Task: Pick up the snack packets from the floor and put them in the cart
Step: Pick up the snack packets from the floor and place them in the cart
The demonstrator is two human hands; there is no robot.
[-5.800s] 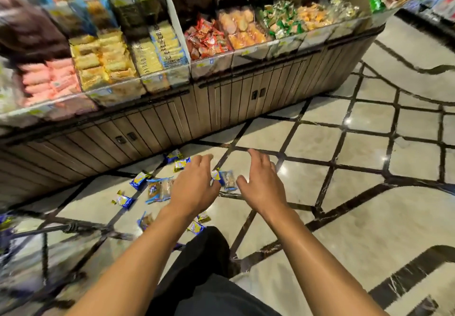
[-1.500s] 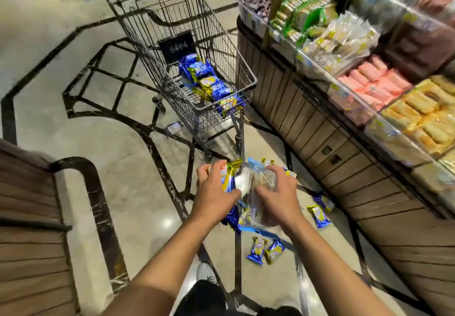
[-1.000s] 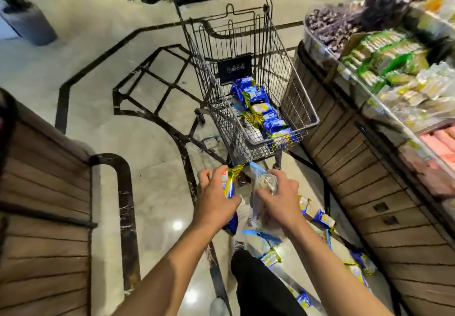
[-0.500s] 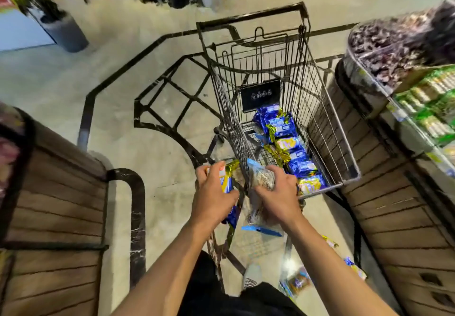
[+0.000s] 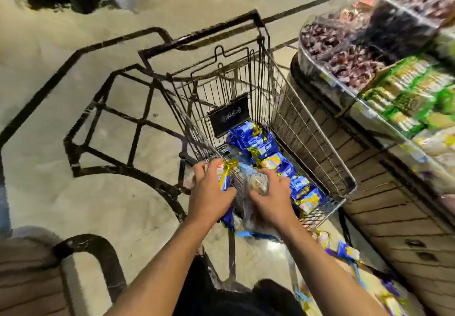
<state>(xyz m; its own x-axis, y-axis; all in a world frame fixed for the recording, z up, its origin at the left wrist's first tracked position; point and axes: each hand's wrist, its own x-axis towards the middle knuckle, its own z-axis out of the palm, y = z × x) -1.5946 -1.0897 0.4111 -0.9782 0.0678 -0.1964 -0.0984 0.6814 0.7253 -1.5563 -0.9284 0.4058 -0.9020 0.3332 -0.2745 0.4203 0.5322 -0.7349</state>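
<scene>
Hands grip snack packets [image 5: 225, 172] at the cart [image 5: 320, 148] rim. Left hand [image 5: 211, 192] fingers clasp blue-gold ones; right hand [image 5: 270, 199] fingers clasp a clear one.

Display counter [image 5: 384, 217] (wooden) with sweets [image 5: 349, 61]

Since the start we have turned from the shelf front to face the cart [image 5: 305, 128], and it now fills the middle of our view with its near rim just beyond our knuckles. Our left hand [image 5: 211, 192] and right hand [image 5: 269, 199], empty over the floor at first, now grip a bunch of packets [image 5: 248, 185] raised to that rim, above the pile [image 5: 268, 155] inside, no longer out over the floor.
</scene>
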